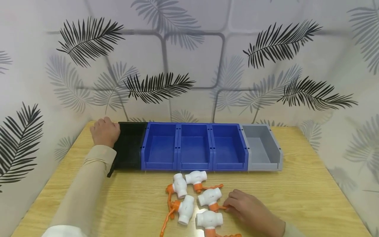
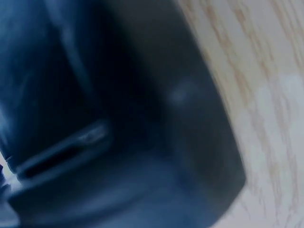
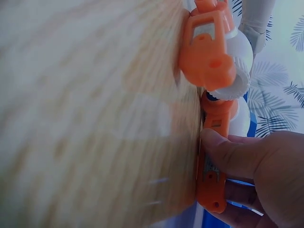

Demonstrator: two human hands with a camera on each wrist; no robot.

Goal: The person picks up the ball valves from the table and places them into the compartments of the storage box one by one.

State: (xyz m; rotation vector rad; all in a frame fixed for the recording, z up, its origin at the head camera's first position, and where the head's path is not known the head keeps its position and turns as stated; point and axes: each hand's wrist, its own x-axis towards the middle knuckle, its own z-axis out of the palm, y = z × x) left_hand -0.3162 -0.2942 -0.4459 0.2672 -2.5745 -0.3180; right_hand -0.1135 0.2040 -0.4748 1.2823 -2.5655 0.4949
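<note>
In the head view my right hand (image 1: 244, 207) pinches the orange lever of a white plastic ball valve (image 1: 209, 197). Close up in the right wrist view, the thumb and fingers of the right hand (image 3: 256, 166) hold that flat orange lever (image 3: 212, 175) near the wood. Just in front lies a second ball valve (image 1: 209, 219). More white ball valves with orange levers, one (image 1: 186, 210) among them, lie to the left. My left hand (image 1: 105, 131), fingers curled, grips the left side of a black bin (image 1: 130, 144); the left wrist view shows the bin's wall (image 2: 190, 123), not the hand.
Three blue bins (image 1: 193, 166) and a grey bin (image 1: 265, 167) stand in a row right of the black one, along the back of the wooden table (image 1: 302, 184). Behind them rises a wall (image 1: 192, 59) with a leaf pattern.
</note>
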